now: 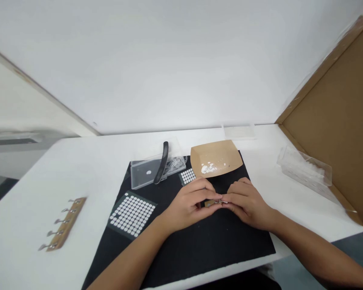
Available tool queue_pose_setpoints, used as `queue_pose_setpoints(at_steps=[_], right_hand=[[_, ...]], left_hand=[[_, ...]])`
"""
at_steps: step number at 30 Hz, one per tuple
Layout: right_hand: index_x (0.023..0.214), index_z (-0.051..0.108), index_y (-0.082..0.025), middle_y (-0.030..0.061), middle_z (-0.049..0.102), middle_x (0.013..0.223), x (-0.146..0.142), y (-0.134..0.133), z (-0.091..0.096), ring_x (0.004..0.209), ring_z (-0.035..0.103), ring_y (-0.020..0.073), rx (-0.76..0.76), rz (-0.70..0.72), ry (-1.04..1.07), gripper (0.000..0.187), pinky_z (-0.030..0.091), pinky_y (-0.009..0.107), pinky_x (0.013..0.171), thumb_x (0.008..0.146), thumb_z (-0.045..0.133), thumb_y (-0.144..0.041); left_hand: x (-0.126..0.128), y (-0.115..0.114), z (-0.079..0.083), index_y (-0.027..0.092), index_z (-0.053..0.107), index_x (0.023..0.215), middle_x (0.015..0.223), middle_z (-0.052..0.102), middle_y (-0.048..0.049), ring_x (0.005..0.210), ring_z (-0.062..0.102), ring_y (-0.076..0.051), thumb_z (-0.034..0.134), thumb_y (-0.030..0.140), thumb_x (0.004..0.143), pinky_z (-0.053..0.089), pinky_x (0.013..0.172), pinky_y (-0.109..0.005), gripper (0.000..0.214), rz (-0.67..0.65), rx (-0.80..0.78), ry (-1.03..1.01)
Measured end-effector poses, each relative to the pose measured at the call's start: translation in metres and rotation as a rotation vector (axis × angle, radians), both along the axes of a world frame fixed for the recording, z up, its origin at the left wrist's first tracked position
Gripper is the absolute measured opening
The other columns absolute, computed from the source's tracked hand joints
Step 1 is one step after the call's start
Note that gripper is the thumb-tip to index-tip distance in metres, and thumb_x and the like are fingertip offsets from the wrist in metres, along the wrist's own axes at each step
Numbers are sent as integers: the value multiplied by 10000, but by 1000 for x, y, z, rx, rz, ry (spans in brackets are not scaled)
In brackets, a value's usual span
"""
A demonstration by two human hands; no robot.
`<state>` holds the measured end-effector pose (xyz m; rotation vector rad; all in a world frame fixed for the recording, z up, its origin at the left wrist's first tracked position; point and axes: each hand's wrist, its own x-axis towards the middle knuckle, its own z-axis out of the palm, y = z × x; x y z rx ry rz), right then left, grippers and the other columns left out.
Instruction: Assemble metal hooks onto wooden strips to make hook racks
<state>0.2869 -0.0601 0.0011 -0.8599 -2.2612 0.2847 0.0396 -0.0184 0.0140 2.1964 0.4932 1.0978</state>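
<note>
Both my hands meet over the middle of a black mat [205, 249]. My left hand [189, 203] and my right hand [246, 201] are closed in pinches on a small wooden piece with a metal hook [215, 202] held between them. Just beyond my hands sits a brown paper tray [216, 155] with white scraps in it. A small sheet of white dots [187, 176] lies behind my left hand, partly hidden by it.
A larger sheet of white round stickers [132, 214] lies on the mat's left. A clear plastic box [155, 167] with a black tool [162, 162] across it stands behind. A wooden hook rack [63, 227] rests far left. Clear plastic trays [305, 169] and a cardboard panel [335, 121] stand right.
</note>
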Motion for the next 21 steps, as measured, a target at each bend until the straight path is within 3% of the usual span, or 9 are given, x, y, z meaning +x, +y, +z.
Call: queue_pose_setpoints(at_steps=[6, 10, 13, 21], right_hand=[[1137, 719, -218, 10, 688, 876, -1, -1, 3, 805, 602, 166, -31, 1, -55, 127, 362, 357, 789, 1116, 608, -275], [1283, 679, -214, 29, 704, 957, 0, 0, 5, 858, 619, 189, -42, -16, -93, 248, 378, 371, 820, 1081, 679, -357], [1337, 662, -225, 40, 690, 1000, 3, 1, 6, 888, 611, 203, -52, -22, -132, 343, 380, 379, 833, 1053, 711, -412], [1251, 692, -233, 47, 654, 1020, 4, 3, 3, 905, 578, 216, -107, -27, -187, 256, 374, 391, 835, 1020, 725, -337]], left_hand=[[0, 2, 1, 213, 805, 1083, 898, 752, -85, 808, 716, -183, 791, 182, 960, 615, 710, -301, 128, -49, 17, 7], [-6, 6, 5, 215, 792, 1073, 870, 755, -77, 800, 729, -185, 787, 137, 934, 617, 730, -309, 160, -90, 49, 26], [-15, 11, 8, 220, 788, 1037, 860, 758, -70, 787, 732, -187, 761, 133, 927, 616, 737, -312, 143, -93, 82, 119], [-26, 13, 1, 184, 760, 952, 844, 721, -52, 738, 700, -174, 682, 156, 953, 568, 670, -266, 83, -69, 201, 402]])
